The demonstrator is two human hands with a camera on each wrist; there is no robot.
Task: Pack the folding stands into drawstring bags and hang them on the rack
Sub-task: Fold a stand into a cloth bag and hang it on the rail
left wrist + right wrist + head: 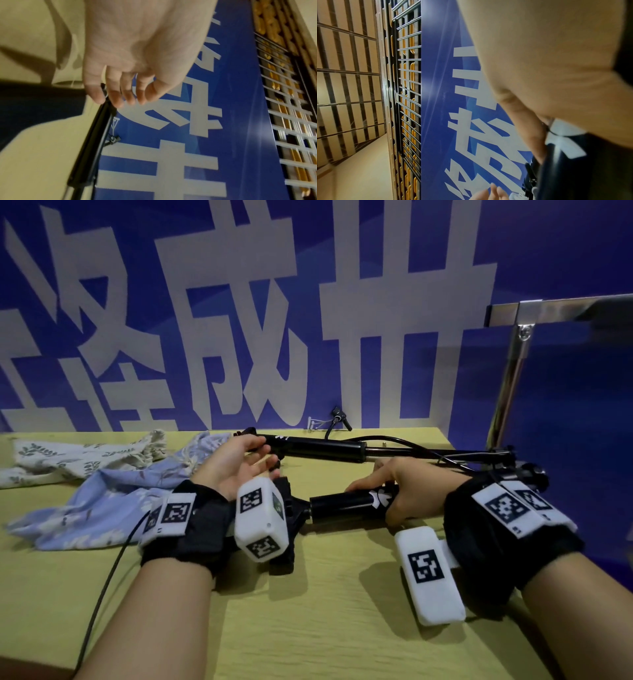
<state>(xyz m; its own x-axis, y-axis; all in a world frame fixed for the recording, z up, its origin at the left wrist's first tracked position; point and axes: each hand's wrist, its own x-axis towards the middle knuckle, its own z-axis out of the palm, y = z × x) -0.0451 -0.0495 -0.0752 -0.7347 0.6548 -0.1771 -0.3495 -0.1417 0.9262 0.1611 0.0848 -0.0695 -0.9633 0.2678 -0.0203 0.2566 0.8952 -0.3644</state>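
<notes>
Two black folding stands lie on the yellow-green table (325, 611). The far stand (325, 448) (96, 142) stretches along the back edge with a cable trailing from it. My right hand (394, 484) grips the tube of the near stand (342, 503) (573, 169), thumb (527, 128) laid along it. That stand's left end is partly hidden behind my left wrist unit. My left hand (262, 458) (123, 94) is palm-up with relaxed fingers and holds nothing, close to the far stand's left end. A blue drawstring bag (113, 494) and a white leaf-print bag (85, 455) lie crumpled at the left.
A metal rack rail (520, 313) on a post (507, 392) stands at the right, above the table's corner. A blue banner wall (342, 302) closes the back. A thin black cable (102, 587) runs down the table's left front. Small clips (339, 417) lie by the wall.
</notes>
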